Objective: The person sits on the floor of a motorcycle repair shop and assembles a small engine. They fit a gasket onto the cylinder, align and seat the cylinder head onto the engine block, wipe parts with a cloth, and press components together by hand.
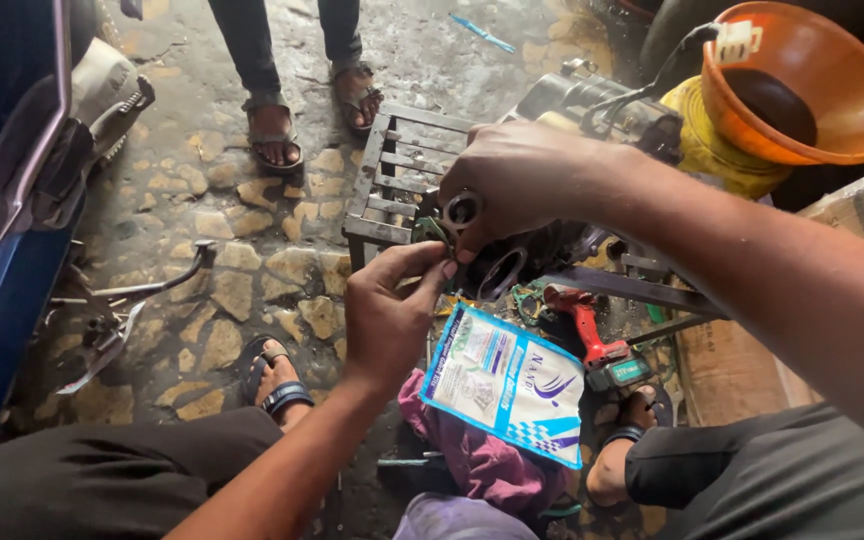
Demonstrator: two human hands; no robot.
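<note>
My right hand [520, 182] rests over a dark engine block [592, 110] that sits on a metal frame stand [399, 175], its fingers gripping a round shiny part [462, 210] on the block's near side. My left hand [390, 312] is just below, fingertips pinched on a thin greenish gasket [429, 231] held against the block. A round opening [501, 273] in the engine shows under my right hand.
A white and blue plastic packet [508, 383] lies over purple cloth [482, 462]. A red power tool [592, 335] lies right of it. An orange funnel [832, 110] stands on a yellow container. Another person's sandalled feet [277, 130] stand behind. A blue vehicle [2, 200] is at left.
</note>
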